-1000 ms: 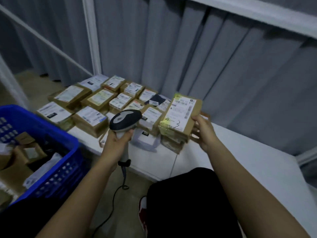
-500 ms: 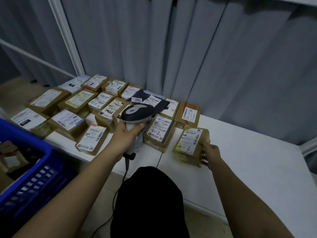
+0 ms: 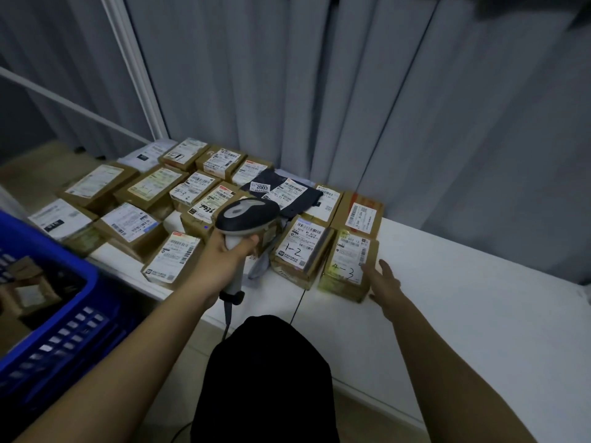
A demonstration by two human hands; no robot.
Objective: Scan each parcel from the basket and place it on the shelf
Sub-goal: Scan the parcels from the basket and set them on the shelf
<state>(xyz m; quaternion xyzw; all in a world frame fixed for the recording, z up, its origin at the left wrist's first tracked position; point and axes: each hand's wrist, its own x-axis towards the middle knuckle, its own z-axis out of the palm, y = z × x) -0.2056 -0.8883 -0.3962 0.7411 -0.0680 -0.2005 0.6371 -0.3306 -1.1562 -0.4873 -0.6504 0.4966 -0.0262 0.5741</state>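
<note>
- Head view: the left hand (image 3: pixel 224 257) gripped the handle of the scanner (image 3: pixel 246 215), whose head hung over the parcels at the middle of the white shelf (image 3: pixel 463 302).
- The right hand (image 3: pixel 382 279) lay open with fingers spread, against the right side of the parcel marked 4-3 (image 3: pixel 350 266), which sat flat on the shelf.
- Just left of it sat the parcel marked 1-2 (image 3: pixel 302 247); behind it, a parcel with a red-edged label (image 3: pixel 363 215).
- More labelled boxes and a dark bag (image 3: pixel 287 193) crowded the left of the shelf.
- The blue basket (image 3: pixel 48 314) stood at far left, boxes inside.
- Grey curtains (image 3: pixel 351 91) hung behind.
</note>
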